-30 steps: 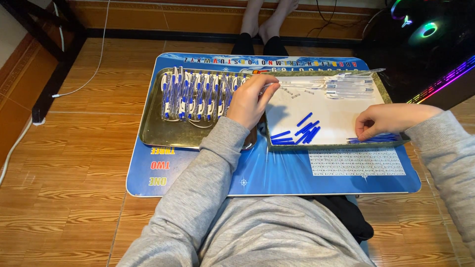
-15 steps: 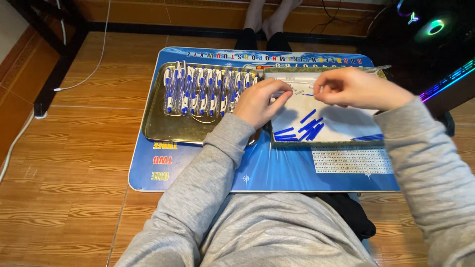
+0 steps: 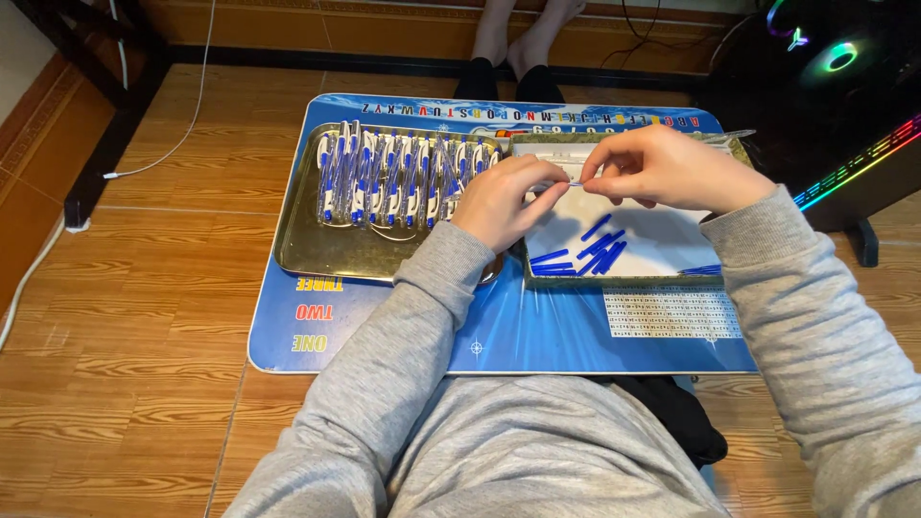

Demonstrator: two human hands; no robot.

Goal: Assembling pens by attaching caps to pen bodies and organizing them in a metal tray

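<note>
While both hands meet over the right tray (image 3: 624,280), a thin pen part (image 3: 573,184) sits pinched between them — L hand (image 3: 504,200) fingers closed on one end, R hand (image 3: 662,168) fingers closed on the other. Part is small, pale; can't tell if it's a refill or a barrel piece. Both grips look tight, nothing released.

Progress, judged from layout: approx. a dozen-plus finished blue-and-white pens (image 3: 403,177) lie in a neat row in the left metal tray (image 3: 326,254), just left of L fingers and slightly beyond them. Row fills the far half of that tray; near half bare metal, so room left. Loose blue caps (image 3: 580,251) — a small heap — lie on white sheet in right tray, directly below and nearer the body than the fingers, not touching them. A few more blue bits (image 3: 705,270) at tray's right edge, under R wrist. Clear pieces at far end of right tray, beyond R fingers, too blurred to count. So: a good batch done, several pieces still loose.

Trays sit side by side on blue printed mat (image 3: 537,331) on wood floor (image 3: 125,364). Another person's feet (image 3: 523,38) beyond mat, well apart from fingers.
</note>
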